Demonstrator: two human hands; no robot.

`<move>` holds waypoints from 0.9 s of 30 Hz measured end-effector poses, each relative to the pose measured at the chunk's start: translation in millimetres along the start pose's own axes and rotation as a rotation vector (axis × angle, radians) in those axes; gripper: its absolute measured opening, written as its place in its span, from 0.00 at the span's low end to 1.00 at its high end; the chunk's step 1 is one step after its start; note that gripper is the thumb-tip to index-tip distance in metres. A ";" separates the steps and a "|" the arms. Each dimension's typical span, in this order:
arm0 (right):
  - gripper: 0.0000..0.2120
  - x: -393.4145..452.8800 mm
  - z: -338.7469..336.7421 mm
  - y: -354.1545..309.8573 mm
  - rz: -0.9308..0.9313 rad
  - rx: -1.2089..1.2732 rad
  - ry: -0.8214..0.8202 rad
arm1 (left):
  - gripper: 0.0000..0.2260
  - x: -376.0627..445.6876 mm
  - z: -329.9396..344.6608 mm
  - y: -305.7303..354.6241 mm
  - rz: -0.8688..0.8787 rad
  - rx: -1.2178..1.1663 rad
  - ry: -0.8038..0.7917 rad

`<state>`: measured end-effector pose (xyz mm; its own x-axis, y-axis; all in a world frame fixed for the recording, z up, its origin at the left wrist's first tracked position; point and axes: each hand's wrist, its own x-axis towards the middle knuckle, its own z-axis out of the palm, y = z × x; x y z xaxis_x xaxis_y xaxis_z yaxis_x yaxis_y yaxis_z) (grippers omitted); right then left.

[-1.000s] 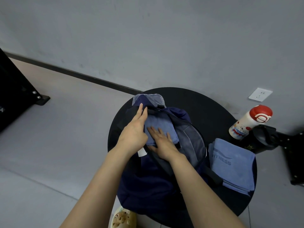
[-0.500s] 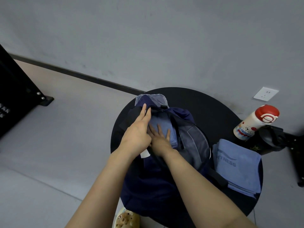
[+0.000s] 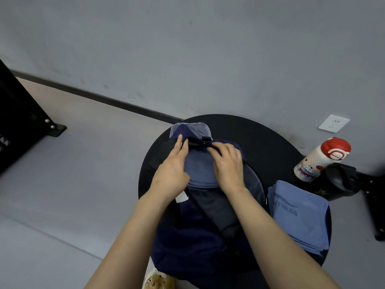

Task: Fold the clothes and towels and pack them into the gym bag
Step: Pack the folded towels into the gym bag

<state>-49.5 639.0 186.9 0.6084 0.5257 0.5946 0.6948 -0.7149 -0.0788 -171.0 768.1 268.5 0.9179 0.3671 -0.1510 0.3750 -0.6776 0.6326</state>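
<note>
On the round black table (image 3: 260, 130) I see the gym bag (image 3: 208, 215), its length toward me; both hands are at its far mouth, the left hand (image 3: 173, 174) flat-fingered, the right hand (image 3: 228, 163) curled on the rim. The folded towel (image 3: 300, 213) lies rightward, nearer my right.

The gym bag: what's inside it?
A folded blue cloth shows in the gym bag opening, between the left hand and right hand. Anything beneath it is covered.
</note>
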 end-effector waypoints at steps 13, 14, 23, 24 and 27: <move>0.11 87.6 -17.4 40.0 0.274 -0.132 -0.353 | 0.40 8.2 -2.2 -5.3 -0.001 -0.026 0.035; 0.11 91.0 -18.3 41.8 0.281 -0.132 -0.327 | 0.40 9.0 -3.1 -5.8 -0.003 -0.030 0.044; 0.18 69.8 -3.2 31.6 0.312 -0.113 -0.385 | 0.41 8.5 -2.4 -2.3 -0.022 -0.040 0.014; 0.20 66.4 -5.5 26.2 0.297 -0.120 -0.339 | 0.41 8.7 -2.6 -1.5 -0.029 -0.041 0.013; 0.20 46.6 -8.7 0.9 0.062 -0.007 -0.083 | 0.40 8.3 -2.4 1.5 -0.039 -0.026 -0.002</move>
<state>-23.9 658.9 221.4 0.6803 0.5165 0.5200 0.6521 -0.7504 -0.1079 -163.1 771.6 270.0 0.9028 0.3919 -0.1772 0.4072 -0.6461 0.6456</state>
